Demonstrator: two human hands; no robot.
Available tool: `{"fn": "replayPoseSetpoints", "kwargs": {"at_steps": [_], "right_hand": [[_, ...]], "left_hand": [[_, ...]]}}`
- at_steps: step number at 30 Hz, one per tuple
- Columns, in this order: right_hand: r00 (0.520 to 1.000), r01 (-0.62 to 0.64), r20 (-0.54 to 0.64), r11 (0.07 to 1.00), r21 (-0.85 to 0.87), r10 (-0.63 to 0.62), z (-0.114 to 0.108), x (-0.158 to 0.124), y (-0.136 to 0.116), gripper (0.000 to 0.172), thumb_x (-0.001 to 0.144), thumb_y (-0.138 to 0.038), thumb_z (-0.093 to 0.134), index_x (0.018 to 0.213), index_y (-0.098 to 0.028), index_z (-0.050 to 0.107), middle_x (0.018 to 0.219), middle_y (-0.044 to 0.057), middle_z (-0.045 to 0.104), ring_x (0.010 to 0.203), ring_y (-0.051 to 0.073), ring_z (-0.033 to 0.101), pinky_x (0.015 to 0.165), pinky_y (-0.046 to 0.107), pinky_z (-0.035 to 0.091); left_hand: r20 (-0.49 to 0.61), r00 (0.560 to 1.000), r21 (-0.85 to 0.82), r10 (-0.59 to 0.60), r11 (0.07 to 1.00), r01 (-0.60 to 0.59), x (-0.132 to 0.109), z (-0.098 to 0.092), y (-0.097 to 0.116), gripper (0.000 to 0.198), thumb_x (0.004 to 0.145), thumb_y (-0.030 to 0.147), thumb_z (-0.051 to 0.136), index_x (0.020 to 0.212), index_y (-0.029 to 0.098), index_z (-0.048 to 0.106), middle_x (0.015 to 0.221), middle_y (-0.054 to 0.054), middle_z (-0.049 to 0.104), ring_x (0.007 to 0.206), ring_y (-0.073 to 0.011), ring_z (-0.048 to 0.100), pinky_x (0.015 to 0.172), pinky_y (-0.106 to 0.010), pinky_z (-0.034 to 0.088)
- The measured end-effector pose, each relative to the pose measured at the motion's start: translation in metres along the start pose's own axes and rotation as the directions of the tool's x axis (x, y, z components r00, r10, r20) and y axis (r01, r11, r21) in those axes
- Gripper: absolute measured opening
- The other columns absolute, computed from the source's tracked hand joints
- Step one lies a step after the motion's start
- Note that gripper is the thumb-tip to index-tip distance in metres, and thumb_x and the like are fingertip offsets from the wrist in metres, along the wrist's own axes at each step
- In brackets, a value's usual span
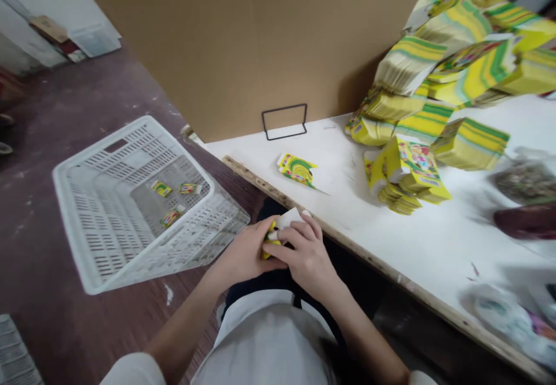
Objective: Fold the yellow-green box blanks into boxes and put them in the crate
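Observation:
Above my lap, just off the table's edge, my left hand [249, 253] is wrapped round a small yellow box [270, 239]. The fingers of my right hand [306, 252] are bent round the white flap [288, 218] at the box's upper end. Much of the box is hidden by my fingers. On the white table [343, 211] ahead lies one flat yellow and green carton [297, 169]. Farther right stand a small group of yellow cartons [412, 168] and large stacks of flat cartons [460, 72].
A white plastic basket [202, 223] with several small yellow boxes [172, 216] stands on the left. A brown cardboard panel [260, 43] rises behind the table, with a black wire frame [284, 122] at its foot. Blurred bags [499, 310] lie at the right.

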State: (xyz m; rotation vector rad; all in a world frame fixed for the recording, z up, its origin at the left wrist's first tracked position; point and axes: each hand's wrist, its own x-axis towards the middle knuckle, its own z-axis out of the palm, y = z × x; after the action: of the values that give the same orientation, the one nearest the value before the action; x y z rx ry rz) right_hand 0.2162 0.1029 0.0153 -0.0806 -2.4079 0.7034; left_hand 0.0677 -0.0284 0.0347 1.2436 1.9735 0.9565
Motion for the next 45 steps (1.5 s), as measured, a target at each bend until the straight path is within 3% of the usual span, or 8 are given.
{"fn": "replayPoseSetpoints", "kwargs": {"at_steps": [5,9,12,23,28,33,39,45], "right_hand": [[0.813,-0.437,-0.209,0.806,0.399,0.544,0.019,-0.016,0.0,0.082,0.091,-0.047,0.068,0.16,-0.026,0.029,0.159,0.016,0.039,0.147,0.035,0.036,0.121,0.059,0.032],[0.663,-0.564,0.301,0.194,0.802,0.685,0.027,-0.017,0.003,0.064,0.092,-0.055,0.063,0.147,-0.023,0.051,0.151,0.012,0.054,0.139,0.031,0.053,0.116,0.05,0.043],[0.663,-0.586,0.461,0.026,0.81,0.59,0.028,-0.014,0.007,0.058,0.088,-0.057,0.069,0.136,-0.026,0.062,0.14,0.009,0.064,0.129,0.029,0.061,0.112,0.048,0.048],[0.913,-0.404,0.272,0.774,0.487,0.305,0.031,-0.01,0.008,0.058,0.094,-0.012,0.049,0.149,-0.031,0.051,0.163,0.008,0.036,0.147,0.023,0.043,0.119,0.039,0.041],[0.941,-0.335,0.113,0.838,0.431,0.318,0.019,-0.002,0.022,0.055,0.092,-0.003,0.044,0.136,-0.03,0.064,0.145,0.008,0.056,0.137,0.017,0.054,0.113,0.032,0.046],[0.882,-0.36,0.41,0.893,0.268,0.233,0.004,0.001,0.036,0.04,0.098,-0.022,0.059,0.138,-0.023,0.061,0.163,0.015,0.034,0.146,0.026,0.045,0.113,0.036,0.046],[0.875,-0.343,0.446,0.89,0.301,0.186,-0.006,0.009,0.038,0.021,0.1,-0.028,0.059,0.115,-0.021,0.072,0.145,0.014,0.049,0.143,0.023,0.047,0.114,0.035,0.045],[0.863,-0.431,0.396,0.864,0.258,0.313,0.012,0.016,0.025,0.045,0.096,-0.022,0.061,0.14,-0.019,0.052,0.147,0.018,0.044,0.133,0.025,0.055,0.11,0.042,0.048]], "left_hand": [[-0.22,0.975,-0.006,-0.035,0.999,0.035,0.006,0.041,-0.017,0.065,0.073,0.039,0.082,0.13,0.024,0.055,0.117,-0.009,0.07,0.104,-0.0312,0.068,0.092,-0.046,0.055],[-0.204,0.973,0.033,0.11,0.994,-0.106,0.004,0.058,-0.016,0.075,0.074,0.035,0.08,0.141,0.024,0.047,0.133,-0.014,0.063,0.114,-0.0321,0.066,0.096,-0.046,0.055],[-0.208,0.956,0.076,0.209,0.977,-0.197,0.003,0.062,-0.018,0.063,0.077,0.034,0.077,0.134,0.025,0.051,0.124,-0.012,0.067,0.109,-0.0308,0.068,0.09,-0.044,0.057],[-0.315,0.923,0.083,0.221,0.975,-0.205,0.015,0.056,-0.045,0.075,0.084,0.031,0.063,0.148,0.026,0.024,0.127,-0.015,0.058,0.1,-0.0274,0.071,0.079,-0.042,0.061],[-0.345,0.906,0.184,0.245,0.964,-0.191,0.022,0.046,-0.053,0.067,0.079,0.03,0.069,0.14,0.023,0.042,0.127,-0.015,0.06,0.112,-0.0323,0.065,0.092,-0.048,0.057],[-0.268,0.947,0.205,0.177,0.971,-0.124,0.021,0.032,-0.054,0.048,0.075,0.035,0.074,0.119,0.024,0.058,0.107,-0.007,0.072,0.095,-0.0289,0.071,0.081,-0.042,0.058],[-0.153,0.984,0.144,0.094,0.987,-0.072,0.023,0.024,-0.041,0.047,0.076,0.039,0.074,0.119,0.024,0.061,0.11,-0.006,0.074,0.096,-0.0253,0.071,0.083,-0.038,0.058],[-0.242,0.964,0.232,0.109,0.971,-0.052,0.021,0.021,-0.043,0.051,0.073,0.032,0.071,0.122,0.019,0.061,0.115,-0.01,0.073,0.101,-0.0298,0.071,0.087,-0.044,0.058]]}}
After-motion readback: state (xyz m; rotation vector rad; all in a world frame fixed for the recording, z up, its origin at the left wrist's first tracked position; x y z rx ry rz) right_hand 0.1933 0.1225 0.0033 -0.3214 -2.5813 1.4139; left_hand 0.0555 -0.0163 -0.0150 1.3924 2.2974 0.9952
